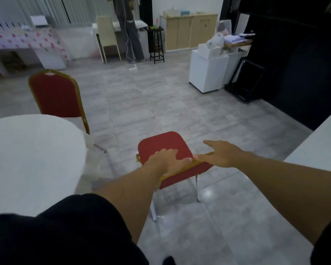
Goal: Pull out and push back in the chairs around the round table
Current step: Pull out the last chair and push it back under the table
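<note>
A red padded chair (161,143) with a gold frame stands in front of me, off the right side of the round table (27,159), which has a white cloth. I look down over its backrest onto the seat. My left hand (167,159) lies over the top rail of the backrest with its fingers curled on it. My right hand (223,154) is flat on the right end of the same rail, fingers stretched out and not wrapped around it. A second red chair (55,94) stands at the table's far side, its back facing me.
Grey tiled floor stretches ahead, with a white cable (141,88) lying across it. A white cabinet (207,73) and a black folded stand (245,81) are at the right. A white counter edge (317,142) is close on my right. A person (131,33) stands at the back.
</note>
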`<state>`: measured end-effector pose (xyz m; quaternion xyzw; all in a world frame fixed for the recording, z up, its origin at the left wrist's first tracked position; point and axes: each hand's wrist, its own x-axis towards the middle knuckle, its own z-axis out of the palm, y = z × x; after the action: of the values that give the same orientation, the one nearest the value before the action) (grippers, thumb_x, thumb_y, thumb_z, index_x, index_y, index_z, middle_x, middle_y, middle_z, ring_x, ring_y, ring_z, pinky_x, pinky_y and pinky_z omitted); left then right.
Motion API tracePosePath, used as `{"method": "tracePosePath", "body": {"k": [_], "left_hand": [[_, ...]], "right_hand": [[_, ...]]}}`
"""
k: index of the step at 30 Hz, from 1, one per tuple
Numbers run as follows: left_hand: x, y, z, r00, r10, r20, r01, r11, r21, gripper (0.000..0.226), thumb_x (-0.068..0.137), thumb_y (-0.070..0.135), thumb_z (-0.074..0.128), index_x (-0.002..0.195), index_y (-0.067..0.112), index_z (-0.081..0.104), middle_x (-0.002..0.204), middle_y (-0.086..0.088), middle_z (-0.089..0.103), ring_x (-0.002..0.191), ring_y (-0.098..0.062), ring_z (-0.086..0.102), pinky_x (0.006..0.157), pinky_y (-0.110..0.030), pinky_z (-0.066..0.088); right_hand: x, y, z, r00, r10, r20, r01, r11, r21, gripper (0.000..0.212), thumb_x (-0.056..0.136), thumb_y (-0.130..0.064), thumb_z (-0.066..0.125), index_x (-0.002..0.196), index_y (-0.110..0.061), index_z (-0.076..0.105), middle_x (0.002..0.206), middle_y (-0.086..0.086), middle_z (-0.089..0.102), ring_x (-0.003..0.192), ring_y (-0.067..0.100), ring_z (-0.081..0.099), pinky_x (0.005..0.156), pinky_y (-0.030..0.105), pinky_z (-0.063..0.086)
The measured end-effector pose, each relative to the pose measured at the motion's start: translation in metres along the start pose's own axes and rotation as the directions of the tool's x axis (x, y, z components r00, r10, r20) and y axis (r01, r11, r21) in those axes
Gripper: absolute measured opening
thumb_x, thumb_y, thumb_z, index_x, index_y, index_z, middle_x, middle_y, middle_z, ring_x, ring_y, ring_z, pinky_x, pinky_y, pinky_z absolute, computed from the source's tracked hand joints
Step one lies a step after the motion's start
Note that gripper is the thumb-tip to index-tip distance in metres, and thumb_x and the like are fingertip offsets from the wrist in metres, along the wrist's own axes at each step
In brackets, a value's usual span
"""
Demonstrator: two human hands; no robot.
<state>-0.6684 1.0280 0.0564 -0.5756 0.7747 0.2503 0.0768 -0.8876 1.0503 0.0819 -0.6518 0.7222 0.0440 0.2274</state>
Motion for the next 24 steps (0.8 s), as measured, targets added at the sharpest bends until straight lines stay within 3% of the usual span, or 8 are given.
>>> {"method": "tracePosePath", "body": {"k": [4, 6, 10, 13, 15, 18, 21, 24], "left_hand": [[0.048, 0.003, 0.018, 0.996, 0.009, 0.083, -0.009, 1.0, -0.005, 0.125, 0.066, 0.101, 0.04, 0.166, 0.025, 0.025, 0.166, -0.014, 0.039, 0.146, -0.04, 0.043, 0.115, -0.059, 0.038], [0.069, 0.0, 0.028, 0.991, 0.005, 0.136, -0.004, 1.0, -0.005, 0.123, 0.063, 0.097, 0.048, 0.163, 0.026, 0.031, 0.159, -0.012, 0.048, 0.139, -0.039, 0.051, 0.111, -0.058, 0.043], [0.09, -0.011, 0.046, 0.965, -0.016, 0.264, 0.025, 0.999, -0.028, 0.07, 0.084, 0.059, 0.066, 0.145, 0.027, 0.053, 0.131, -0.007, 0.065, 0.111, -0.029, 0.063, 0.1, -0.047, 0.054], [0.093, -0.015, 0.061, 0.93, -0.065, 0.361, 0.088, 0.995, -0.046, 0.051, 0.091, 0.029, 0.063, 0.141, 0.027, 0.057, 0.12, -0.004, 0.064, 0.103, -0.025, 0.061, 0.096, -0.042, 0.054], [0.096, -0.016, 0.068, 0.932, -0.083, 0.352, 0.124, 0.987, -0.097, 0.055, 0.088, 0.02, 0.058, 0.142, 0.028, 0.057, 0.119, -0.005, 0.066, 0.105, -0.027, 0.063, 0.097, -0.045, 0.055], [0.1, -0.014, 0.071, 0.94, -0.097, 0.326, 0.15, 0.978, -0.142, 0.057, 0.087, 0.013, 0.057, 0.142, 0.027, 0.058, 0.117, -0.007, 0.067, 0.104, -0.026, 0.064, 0.089, -0.038, 0.054], [0.095, -0.008, 0.074, 0.944, -0.158, 0.29, 0.207, 0.967, -0.146, 0.056, 0.088, 0.011, 0.059, 0.142, 0.026, 0.059, 0.121, -0.009, 0.066, 0.106, -0.027, 0.063, 0.084, -0.032, 0.049], [0.091, -0.002, 0.073, 0.935, -0.192, 0.298, 0.241, 0.96, -0.14, 0.052, 0.09, 0.012, 0.058, 0.14, 0.027, 0.059, 0.114, -0.009, 0.064, 0.098, -0.024, 0.06, 0.081, -0.03, 0.044]], "right_hand": [[0.052, 0.017, 0.004, 0.997, -0.038, 0.071, 0.043, 0.997, -0.066, 0.124, 0.065, -0.102, 0.05, 0.164, -0.031, 0.026, 0.17, 0.003, 0.033, 0.155, 0.031, 0.032, 0.124, 0.06, 0.025], [0.073, 0.021, 0.008, 0.988, -0.084, 0.127, 0.097, 0.99, -0.102, 0.125, 0.062, -0.103, 0.053, 0.163, -0.033, 0.029, 0.168, 0.002, 0.038, 0.153, 0.032, 0.036, 0.124, 0.063, 0.022], [0.099, 0.024, 0.024, 0.948, -0.189, 0.256, 0.223, 0.969, -0.109, 0.113, 0.059, -0.099, 0.061, 0.154, -0.04, 0.043, 0.154, -0.003, 0.055, 0.142, 0.029, 0.049, 0.121, 0.061, 0.022], [0.123, 0.03, 0.04, 0.897, -0.233, 0.375, 0.265, 0.964, -0.034, 0.115, 0.045, -0.106, 0.059, 0.14, -0.042, 0.056, 0.135, -0.011, 0.066, 0.117, 0.018, 0.064, 0.11, 0.048, 0.047], [0.135, 0.034, 0.047, 0.866, -0.298, 0.402, 0.32, 0.947, 0.012, 0.101, 0.05, -0.101, 0.063, 0.129, -0.037, 0.065, 0.115, -0.015, 0.071, 0.099, 0.01, 0.067, 0.095, 0.037, 0.057], [0.143, 0.041, 0.045, 0.81, -0.445, 0.381, 0.472, 0.881, 0.025, 0.071, 0.064, -0.087, 0.069, 0.115, -0.037, 0.071, 0.097, -0.018, 0.071, 0.085, 0.008, 0.067, 0.082, 0.03, 0.058], [0.149, 0.053, 0.04, 0.733, -0.536, 0.419, 0.577, 0.816, 0.034, 0.032, 0.076, -0.055, 0.072, 0.103, -0.038, 0.072, 0.086, -0.013, 0.071, 0.077, 0.011, 0.067, 0.072, 0.029, 0.055], [0.156, 0.055, 0.035, 0.671, -0.556, 0.49, 0.651, 0.758, -0.031, 0.025, 0.075, -0.047, 0.061, 0.097, -0.038, 0.07, 0.076, -0.011, 0.068, 0.07, 0.014, 0.065, 0.067, 0.03, 0.052]]}}
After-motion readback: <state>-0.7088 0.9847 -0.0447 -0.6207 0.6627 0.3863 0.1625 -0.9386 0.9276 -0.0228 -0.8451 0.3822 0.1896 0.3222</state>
